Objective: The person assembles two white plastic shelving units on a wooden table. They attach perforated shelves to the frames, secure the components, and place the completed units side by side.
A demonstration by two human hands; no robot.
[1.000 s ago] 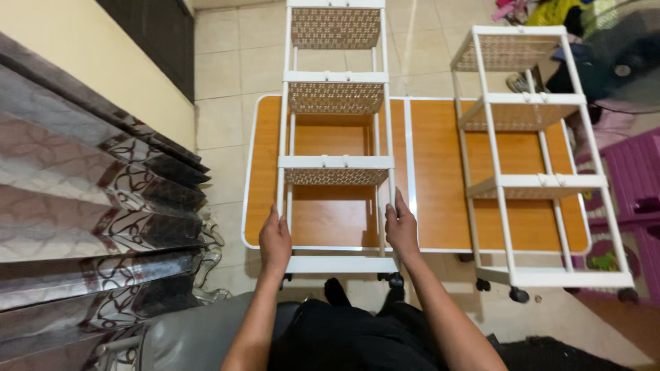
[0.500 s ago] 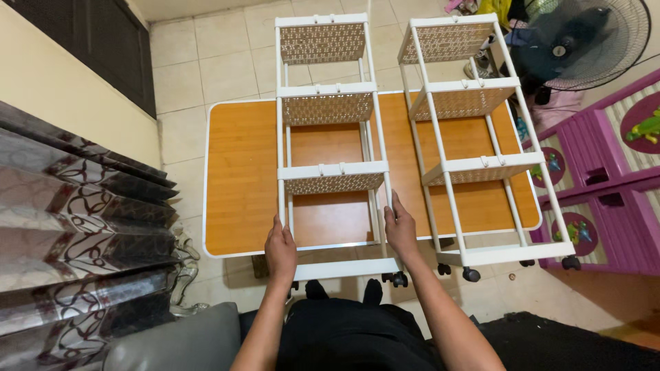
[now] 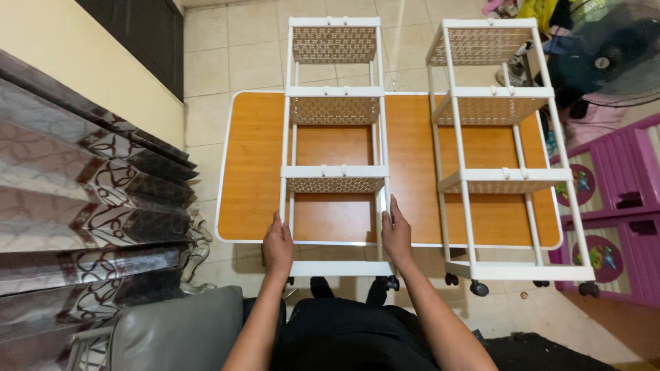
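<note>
Two hands grip one white shelf rack (image 3: 335, 137) lying across the orange desk (image 3: 251, 172): left hand (image 3: 278, 245) and right hand (image 3: 397, 235), fingers wrapped around its side posts near the wheeled base. Perforated tiers empty. Second rack (image 3: 505, 130) just beside, likewise empty.

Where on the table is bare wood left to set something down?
The widest strip runs along the table's left edge, beside the held rack. A narrower strip lies between that and the second rack. Crowded: near edge, where left hand and right hand grip.
</note>
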